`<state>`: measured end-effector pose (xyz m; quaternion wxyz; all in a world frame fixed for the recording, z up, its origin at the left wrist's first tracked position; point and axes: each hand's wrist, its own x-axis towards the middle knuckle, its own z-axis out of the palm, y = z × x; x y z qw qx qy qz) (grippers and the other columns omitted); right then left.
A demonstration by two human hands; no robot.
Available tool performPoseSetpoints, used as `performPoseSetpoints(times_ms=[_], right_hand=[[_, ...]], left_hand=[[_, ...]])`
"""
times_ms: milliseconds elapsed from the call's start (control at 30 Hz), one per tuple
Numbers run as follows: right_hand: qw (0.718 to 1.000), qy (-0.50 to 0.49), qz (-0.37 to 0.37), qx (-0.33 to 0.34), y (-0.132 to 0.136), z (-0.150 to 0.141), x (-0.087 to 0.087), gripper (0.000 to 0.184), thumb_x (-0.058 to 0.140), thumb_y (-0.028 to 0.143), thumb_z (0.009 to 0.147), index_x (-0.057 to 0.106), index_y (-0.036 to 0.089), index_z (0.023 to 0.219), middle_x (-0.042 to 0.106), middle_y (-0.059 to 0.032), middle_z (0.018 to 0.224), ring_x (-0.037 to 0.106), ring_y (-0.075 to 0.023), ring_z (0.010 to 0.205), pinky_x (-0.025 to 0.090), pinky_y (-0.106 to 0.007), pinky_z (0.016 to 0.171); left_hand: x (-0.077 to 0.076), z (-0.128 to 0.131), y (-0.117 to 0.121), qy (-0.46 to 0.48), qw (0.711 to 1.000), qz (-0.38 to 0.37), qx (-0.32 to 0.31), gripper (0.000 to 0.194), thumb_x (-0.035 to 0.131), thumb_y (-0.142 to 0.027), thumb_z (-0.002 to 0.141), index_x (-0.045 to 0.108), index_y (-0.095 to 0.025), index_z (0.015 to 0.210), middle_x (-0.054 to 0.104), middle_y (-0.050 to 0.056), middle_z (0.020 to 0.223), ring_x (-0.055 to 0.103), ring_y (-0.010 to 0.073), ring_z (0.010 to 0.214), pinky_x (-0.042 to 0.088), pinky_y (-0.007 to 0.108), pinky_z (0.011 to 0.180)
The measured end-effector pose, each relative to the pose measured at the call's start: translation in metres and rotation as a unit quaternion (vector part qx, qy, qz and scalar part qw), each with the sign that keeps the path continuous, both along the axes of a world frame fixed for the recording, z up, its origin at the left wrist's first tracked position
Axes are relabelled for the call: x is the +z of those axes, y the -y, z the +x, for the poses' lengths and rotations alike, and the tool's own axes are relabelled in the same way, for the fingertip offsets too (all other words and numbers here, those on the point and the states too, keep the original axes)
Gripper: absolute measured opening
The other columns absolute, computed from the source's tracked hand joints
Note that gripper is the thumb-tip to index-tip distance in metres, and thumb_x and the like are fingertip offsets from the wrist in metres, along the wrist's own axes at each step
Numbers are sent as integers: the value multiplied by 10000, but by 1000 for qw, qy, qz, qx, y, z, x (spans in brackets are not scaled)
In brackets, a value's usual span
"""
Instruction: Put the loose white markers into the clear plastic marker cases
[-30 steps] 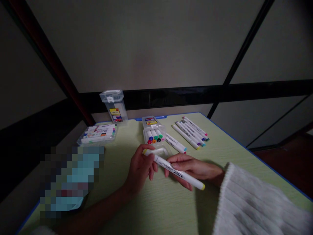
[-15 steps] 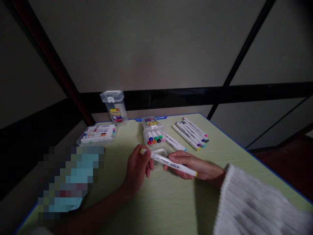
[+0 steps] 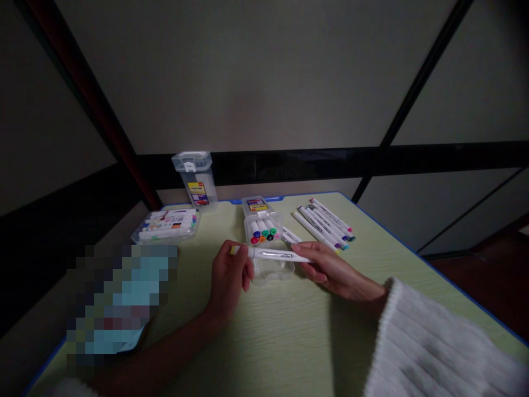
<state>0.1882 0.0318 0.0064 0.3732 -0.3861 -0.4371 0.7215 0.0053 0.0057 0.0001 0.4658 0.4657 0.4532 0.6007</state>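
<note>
A white marker [image 3: 273,254] with a yellow end lies almost level between my two hands, above the table. My left hand [image 3: 231,275] pinches its yellow left end between thumb and fingers. My right hand [image 3: 330,269] is closed on the other end and hides that tip. Just behind the marker, a clear plastic case [image 3: 263,208] lies on its side with several markers in it, their coloured ends facing me. Its open clear lid [image 3: 273,275] rests on the table below the held marker. Another white marker [image 3: 291,236] lies beside the case, partly covered by my right hand.
Several loose markers [image 3: 324,223] lie at the right back of the table [image 3: 264,342]. A lidded clear case [image 3: 197,179] stands upright at the back left, with a flat pack of markers [image 3: 167,225] in front. A blurred-out, flat bluish object [image 3: 132,298] lies at the left.
The marker has turned from slanting down to the right to nearly level. My right hand has risen and moved right along it, covering its right end. My left hand keeps its pinch.
</note>
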Motion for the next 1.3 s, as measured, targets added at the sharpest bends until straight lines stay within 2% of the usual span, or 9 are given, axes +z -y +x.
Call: performPoseSetpoints(times_ms=[167,400,633,1300], right_hand=[[997,-3,15,-80,5,-5,1,397,693,439,651,443,159,523,401,95,336,210,6,266,54,-167,297],[987,17,74,-140,9,-11,-4,427,623,488,711,407,179,511,323,105,317,193,-20,299,85,-186,320],[985,24,92,-141,7,-11,-10,395,623,480,708,427,179,542,325,105,344,191,-27,324,84,-205,344],[987,15,79,-142,7,-13,-7,342,657,431,659,450,177,563,339,101,371,195,-26,343,79,-218,375]], left_hand=[[1,0,1,-16,1000,-13,5,362,557,-507,743,408,-185,672,465,-98,390,323,26,278,221,114,284],[0,-1,0,-26,999,-21,3,356,543,-490,760,396,-186,648,462,-96,393,327,26,284,226,112,286],[-1,-1,-2,-8,1000,-19,-3,311,538,-459,761,407,-188,682,470,-99,396,331,27,286,229,105,285],[-5,-2,-4,28,999,-37,-17,237,539,-400,735,420,-196,725,486,-99,412,350,35,287,228,106,280]])
